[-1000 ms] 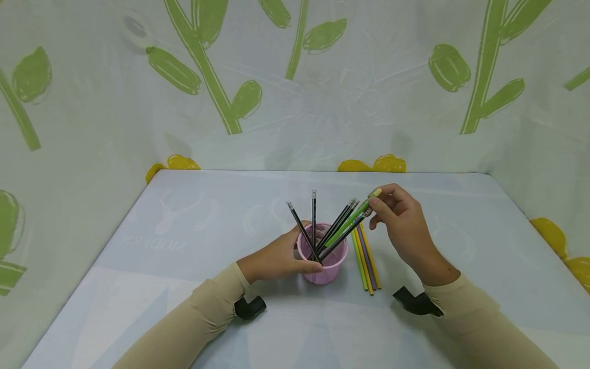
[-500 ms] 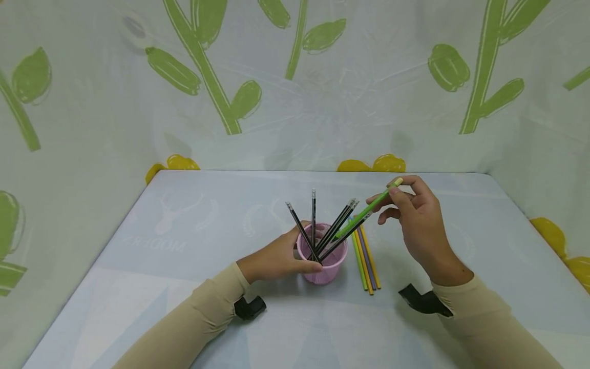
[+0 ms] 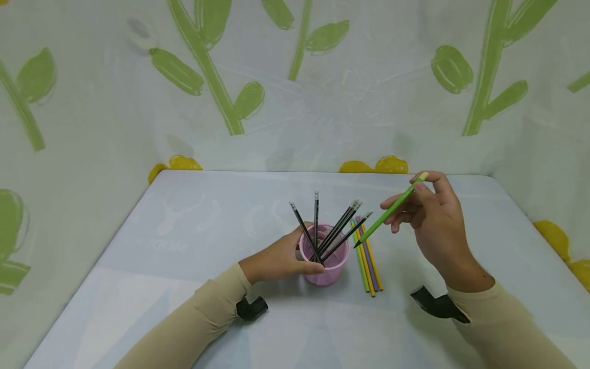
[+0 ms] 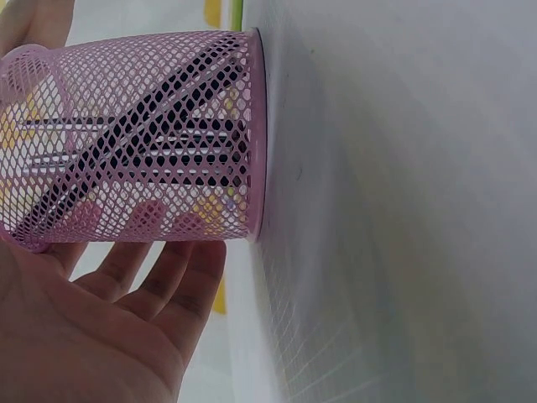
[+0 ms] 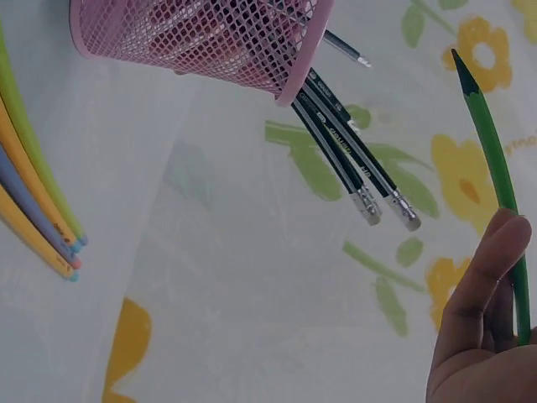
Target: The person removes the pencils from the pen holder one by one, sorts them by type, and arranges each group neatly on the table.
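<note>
My left hand point(image 3: 281, 258) grips a pink mesh pencil cup point(image 3: 324, 278) from its left side, thumb at the front of the rim. In the left wrist view the fingers curve behind the cup point(image 4: 126, 134). Several black pencils point(image 3: 340, 225) with eraser ends up lean in the cup. My right hand point(image 3: 435, 223) pinches a green pencil point(image 3: 389, 211) near its pale end, off to the right of the cup. Its dark sharpened tip points down and left, apart from the cup. The right wrist view shows the green pencil point(image 5: 493, 151) above the fingers.
On the table point(image 3: 207, 318), just right of the cup, several green, yellow and purple pencils point(image 3: 369, 266) lie side by side. A pale wall covering point(image 3: 322, 113) with printed green plants rises behind the table's back edge.
My right hand has moved right and drawn the green pencil up out of the cup. The left hand still holds the cup, and the black pencils have stayed in it.
</note>
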The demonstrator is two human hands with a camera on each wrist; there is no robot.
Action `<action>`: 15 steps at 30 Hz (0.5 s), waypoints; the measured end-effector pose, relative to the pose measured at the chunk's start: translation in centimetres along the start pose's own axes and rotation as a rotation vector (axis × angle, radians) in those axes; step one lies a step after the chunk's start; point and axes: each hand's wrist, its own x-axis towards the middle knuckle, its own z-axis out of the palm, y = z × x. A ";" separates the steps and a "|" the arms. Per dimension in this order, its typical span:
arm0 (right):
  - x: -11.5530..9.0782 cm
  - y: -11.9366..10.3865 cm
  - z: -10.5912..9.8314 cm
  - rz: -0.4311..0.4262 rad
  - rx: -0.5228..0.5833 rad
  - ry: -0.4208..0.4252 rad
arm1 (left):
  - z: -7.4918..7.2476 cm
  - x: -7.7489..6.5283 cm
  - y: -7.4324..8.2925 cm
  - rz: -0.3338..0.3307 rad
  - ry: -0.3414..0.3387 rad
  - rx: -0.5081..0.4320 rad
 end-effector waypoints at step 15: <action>-0.8 1.7 -2.0 0.177 -0.142 0.019 | 0.1 0.2 -0.3 0.002 -0.001 0.005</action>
